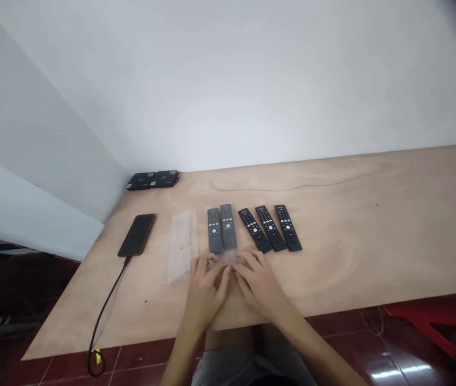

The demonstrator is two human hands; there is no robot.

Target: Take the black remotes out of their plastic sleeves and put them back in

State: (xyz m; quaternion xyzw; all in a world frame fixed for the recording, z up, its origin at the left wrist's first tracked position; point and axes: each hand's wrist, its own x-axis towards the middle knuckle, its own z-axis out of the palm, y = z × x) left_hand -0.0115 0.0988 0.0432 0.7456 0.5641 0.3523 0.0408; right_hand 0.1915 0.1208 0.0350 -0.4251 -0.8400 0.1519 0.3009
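My left hand (207, 289) and my right hand (258, 284) meet at the near edge of a row of black remote controls, with their fingers on a crumpled piece of clear plastic film (230, 259). The film appears to cover the lower end of a greyish-looking remote (214, 230), though my fingers hide part of it. Another greyish remote (228, 225) lies touching its far end. Three black remotes (271, 228) lie angled to the right, just beyond my right hand. A flat clear plastic sleeve (180, 246) lies left of my left hand.
The plywood table (352, 241) runs along a white wall. A black smartphone (137, 235) lies at left, its black cable (107, 305) dropping over the front edge. Two black boxes (153, 179) sit in the far corner. A red plastic chair (425, 316) stands on the tiled floor at right.
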